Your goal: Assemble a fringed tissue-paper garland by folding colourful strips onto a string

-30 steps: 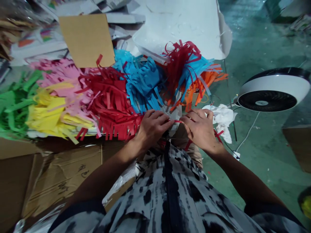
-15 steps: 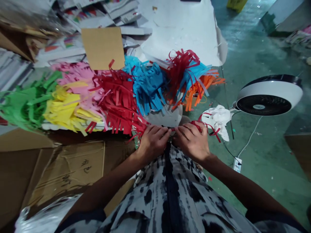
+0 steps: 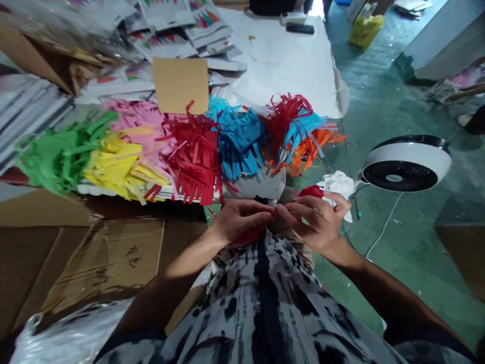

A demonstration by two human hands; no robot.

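My left hand (image 3: 238, 220) and my right hand (image 3: 316, 217) meet in front of my chest, both pinched on a bunch of red fringed paper (image 3: 250, 235) that shows below the left hand and as a red wad (image 3: 310, 191) above the right. Just beyond them lies a row of fringed paper bundles along the table edge: green (image 3: 56, 154), yellow (image 3: 113, 172), pink (image 3: 132, 116), red (image 3: 195, 154), blue (image 3: 237, 136) and a mixed red, blue and orange cluster (image 3: 299, 131).
A brown card square (image 3: 181, 84) rests on the bundles. White sheet (image 3: 288, 60) and stacked printed packs (image 3: 170, 25) cover the table behind. Flattened cardboard (image 3: 94, 263) lies at left. A white floor fan (image 3: 407, 162), crumpled white paper (image 3: 337, 183) and a cable sit on the green floor.
My view has tilted up, so more of the table's far end shows. My hands have drawn closer to my body, and the red paper is now gathered into a wad between them.
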